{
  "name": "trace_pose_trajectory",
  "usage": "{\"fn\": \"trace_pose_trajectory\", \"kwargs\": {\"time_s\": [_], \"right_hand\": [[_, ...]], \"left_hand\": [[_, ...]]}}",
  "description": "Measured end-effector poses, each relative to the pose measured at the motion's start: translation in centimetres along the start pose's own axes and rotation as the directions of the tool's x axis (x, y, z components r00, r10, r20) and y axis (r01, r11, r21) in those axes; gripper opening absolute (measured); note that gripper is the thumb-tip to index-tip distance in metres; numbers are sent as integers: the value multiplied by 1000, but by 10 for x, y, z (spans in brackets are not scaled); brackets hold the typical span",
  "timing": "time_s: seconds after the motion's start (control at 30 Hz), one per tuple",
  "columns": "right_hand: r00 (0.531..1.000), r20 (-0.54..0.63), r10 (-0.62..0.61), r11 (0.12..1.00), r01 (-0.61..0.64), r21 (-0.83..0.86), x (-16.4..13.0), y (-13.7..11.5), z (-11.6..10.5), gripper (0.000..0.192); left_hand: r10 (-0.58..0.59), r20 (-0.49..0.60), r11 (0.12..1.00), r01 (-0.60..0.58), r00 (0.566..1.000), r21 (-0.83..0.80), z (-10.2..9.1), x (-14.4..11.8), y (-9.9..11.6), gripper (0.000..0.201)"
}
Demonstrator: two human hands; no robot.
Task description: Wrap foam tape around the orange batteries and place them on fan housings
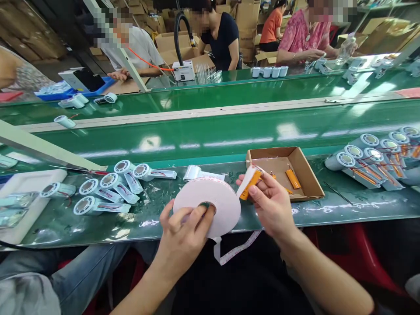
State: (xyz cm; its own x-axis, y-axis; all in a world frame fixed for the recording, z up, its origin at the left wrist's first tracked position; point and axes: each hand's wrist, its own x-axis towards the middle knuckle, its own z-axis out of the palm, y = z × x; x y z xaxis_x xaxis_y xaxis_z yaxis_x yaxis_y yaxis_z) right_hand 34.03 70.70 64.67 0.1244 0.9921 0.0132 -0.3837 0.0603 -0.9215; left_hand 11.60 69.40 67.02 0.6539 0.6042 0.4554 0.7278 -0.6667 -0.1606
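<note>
In the head view, I judged that the step in hand was working tape against a cell, and that it called for a steady roll and a light pinch. The cell (251,183) sat in the right hand (271,199), gripped between thumb and fingers, a white strip along its side nearer the left hand (188,223). I thought it best to keep that thumb off the strip, square tape to edge and press without squeezing the cell hard. The left hand gripped the roll (210,218), fingers hooked into its core, knuckles uppermost. Loose tape (238,252) hung below and between the hands; I reckoned slack there could twist or snag. The right wrist was bent up, palm turned inward, just before the box (310,175) on the worktop (315,211). I couldn't tell whether the strip was stuck down.
</note>
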Motion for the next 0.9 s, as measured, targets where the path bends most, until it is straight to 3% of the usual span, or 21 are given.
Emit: {"fn": "trace_pose_trajectory", "kwargs": {"time_s": [0.03,0.1,0.17,0.2,0.23,0.27,0.3,0.33,0.4,0.47,0.57,0.6,0.67,0.77,0.83,0.9], "right_hand": [[990,-136,-28,996,39,80,-5,9,6,49],[967,-254,-32,989,68,135,-8,15,7,48],[956,-275,-103,988,130,82,2,0,-13,39],[934,-298,-198,975,218,33,11,-14,-30,32],[880,-344,-328,940,339,-28,19,-30,-50,25],[798,-392,-459,882,461,-94,27,-45,-70,21],[744,-412,-526,844,517,-144,32,-57,-89,25],[735,-413,-537,839,513,-178,34,-66,-104,29],[795,-399,-457,889,402,-217,29,-69,-123,38],[840,-407,-359,928,276,-249,16,-56,-127,44],[855,-430,-290,950,202,-239,1,-33,-119,47],[864,-422,-274,956,195,-221,-1,-28,-115,45],[881,-389,-270,960,215,-179,0,-25,-108,43],[893,-342,-294,956,275,-104,4,-32,-100,42],[905,-310,-291,956,287,-60,9,-38,-95,43],[917,-273,-291,957,283,-70,15,-42,-90,43]], "left_hand": [[-53,-22,999,53,998,-9,1,0,8,37],[-135,-46,989,132,990,-68,7,-6,25,36],[-140,-22,979,135,990,-154,16,-21,38,39],[-130,8,973,129,991,-189,20,-30,39,42],[-121,59,969,131,991,-208,24,-40,37,48],[-114,131,967,140,985,-211,27,-49,31,54],[-114,214,968,157,970,-197,30,-58,21,60],[-118,295,969,175,948,-176,31,-65,9,66],[-93,432,967,185,897,-176,30,-72,-20,78],[-39,493,940,199,869,-276,29,-66,-48,79],[-20,419,879,216,908,-425,37,-30,-79,39],[-26,384,888,198,923,-416,44,-13,-86,31],[-12,393,936,149,919,-320,64,24,-98,35],[59,533,978,57,844,-198,94,73,-113,56],[108,557,986,-19,823,-164,108,96,-121,66],[175,559,982,-105,811,-156,117,115,-128,55]]}}
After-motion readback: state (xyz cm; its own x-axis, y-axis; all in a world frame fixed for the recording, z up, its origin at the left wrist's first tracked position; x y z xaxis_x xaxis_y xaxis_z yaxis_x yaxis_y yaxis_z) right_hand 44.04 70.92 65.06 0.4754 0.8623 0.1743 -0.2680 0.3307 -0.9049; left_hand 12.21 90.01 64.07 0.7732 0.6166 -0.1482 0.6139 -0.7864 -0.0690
